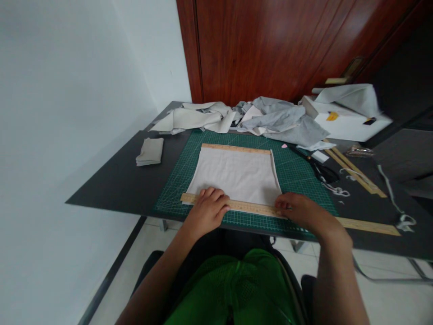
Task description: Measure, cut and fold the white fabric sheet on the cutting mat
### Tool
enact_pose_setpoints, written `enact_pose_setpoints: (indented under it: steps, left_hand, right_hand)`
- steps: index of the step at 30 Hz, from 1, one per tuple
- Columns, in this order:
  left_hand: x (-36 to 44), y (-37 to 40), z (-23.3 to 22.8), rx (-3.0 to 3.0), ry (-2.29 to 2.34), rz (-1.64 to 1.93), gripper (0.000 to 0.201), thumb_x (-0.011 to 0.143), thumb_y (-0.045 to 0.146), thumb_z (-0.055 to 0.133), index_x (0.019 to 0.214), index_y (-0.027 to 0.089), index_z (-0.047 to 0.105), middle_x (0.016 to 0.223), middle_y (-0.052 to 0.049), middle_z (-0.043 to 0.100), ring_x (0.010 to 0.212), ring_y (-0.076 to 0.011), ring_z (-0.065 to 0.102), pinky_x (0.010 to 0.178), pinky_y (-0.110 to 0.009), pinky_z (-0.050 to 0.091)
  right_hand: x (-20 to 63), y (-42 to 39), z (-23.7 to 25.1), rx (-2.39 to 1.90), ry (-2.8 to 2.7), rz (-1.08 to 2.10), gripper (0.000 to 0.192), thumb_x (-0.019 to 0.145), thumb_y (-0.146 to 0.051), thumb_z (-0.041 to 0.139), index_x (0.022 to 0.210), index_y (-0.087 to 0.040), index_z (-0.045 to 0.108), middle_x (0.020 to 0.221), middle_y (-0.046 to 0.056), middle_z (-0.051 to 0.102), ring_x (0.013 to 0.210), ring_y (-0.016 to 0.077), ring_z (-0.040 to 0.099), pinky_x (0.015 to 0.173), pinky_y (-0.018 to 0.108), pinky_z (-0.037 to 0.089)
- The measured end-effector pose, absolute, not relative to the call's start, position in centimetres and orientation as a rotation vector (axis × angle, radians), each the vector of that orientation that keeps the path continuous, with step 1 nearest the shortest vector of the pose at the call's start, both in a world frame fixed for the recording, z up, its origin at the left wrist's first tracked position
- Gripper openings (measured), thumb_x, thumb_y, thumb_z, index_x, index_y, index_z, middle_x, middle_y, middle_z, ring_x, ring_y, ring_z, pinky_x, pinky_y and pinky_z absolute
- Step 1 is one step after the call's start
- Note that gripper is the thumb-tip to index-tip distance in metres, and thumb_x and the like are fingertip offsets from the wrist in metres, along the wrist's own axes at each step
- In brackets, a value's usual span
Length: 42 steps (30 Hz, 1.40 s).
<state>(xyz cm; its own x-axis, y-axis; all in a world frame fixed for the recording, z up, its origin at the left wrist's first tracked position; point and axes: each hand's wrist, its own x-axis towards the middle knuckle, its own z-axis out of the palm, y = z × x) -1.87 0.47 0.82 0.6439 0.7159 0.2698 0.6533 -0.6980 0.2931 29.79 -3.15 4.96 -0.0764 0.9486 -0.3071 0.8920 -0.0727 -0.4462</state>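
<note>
A pale grey rectangle of cloth [237,174] lies flat on a green cutting mat [297,171]. A long wooden ruler [368,225] runs across the cloth's near edge, and a shorter wooden ruler [236,148] lies along its far edge. My left hand [208,208] presses flat on the long ruler and the cloth's near left part. My right hand [299,210] rests on the same ruler at the cloth's near right corner, fingers curled down onto it.
A folded grey cloth [150,151] sits on the dark table [111,180] at left. Heaped grey and cream fabric [270,118] lies behind the mat. Black scissors [323,171], more wooden rulers [355,170], fabric strips [392,198] and a white box [345,123] are at right.
</note>
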Motion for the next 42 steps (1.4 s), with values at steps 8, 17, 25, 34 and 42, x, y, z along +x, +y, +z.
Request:
enact_pose_setpoints:
  steps: [8,17,25,34,42]
  left_hand:
    - [-1.8,0.1,0.6,2.604,1.152,0.588,0.012,0.100,0.031,0.063,0.106,0.024,0.070,0.109,-0.004,0.064,0.111,-0.0254,0.052,0.098,-0.043,0.040]
    - [-2.0,-0.3,0.6,2.635,1.145,0.580,0.019,0.101,0.039,0.061,0.108,0.026,0.072,0.109,-0.004,0.065,0.110,-0.0242,0.051,0.098,-0.042,0.040]
    - [-2.0,-0.2,0.1,2.633,1.086,0.554,0.024,0.099,0.045,0.063,0.102,0.023,0.072,0.108,-0.005,0.066,0.111,-0.0242,0.053,0.098,-0.041,0.040]
    - [-1.9,-0.2,-0.2,2.625,1.117,0.609,0.022,0.100,0.042,0.063,0.104,0.022,0.070,0.107,-0.004,0.066,0.110,-0.0234,0.053,0.098,-0.039,0.040]
    - [-1.8,-0.1,0.3,2.591,1.116,0.571,0.021,0.099,0.043,0.064,0.098,0.023,0.069,0.104,-0.004,0.068,0.108,-0.0243,0.054,0.095,-0.040,0.042]
  right_hand:
    - [28.4,-2.7,4.2,-1.961,-2.119,0.978,0.017,0.081,-0.029,0.055,0.087,-0.024,0.070,0.090,0.004,0.074,0.088,0.0234,0.067,0.079,0.033,0.048]
    - [29.7,-2.2,2.3,-1.953,-2.117,0.982,0.019,0.070,-0.039,0.059,0.078,-0.025,0.070,0.085,0.006,0.074,0.085,0.0270,0.067,0.077,0.036,0.050]
    - [29.4,-2.1,3.2,-1.966,-2.102,1.034,0.024,0.066,-0.044,0.060,0.076,-0.026,0.071,0.087,0.008,0.075,0.087,0.0303,0.068,0.078,0.039,0.052]
    - [30.1,-2.2,2.7,-1.942,-2.083,1.060,0.027,0.066,-0.049,0.061,0.078,-0.026,0.071,0.084,0.007,0.074,0.086,0.0305,0.069,0.077,0.039,0.052]
    - [30.8,-2.3,1.8,-1.939,-2.059,1.046,0.027,0.069,-0.048,0.062,0.082,-0.026,0.072,0.089,0.008,0.076,0.088,0.0309,0.069,0.079,0.040,0.053]
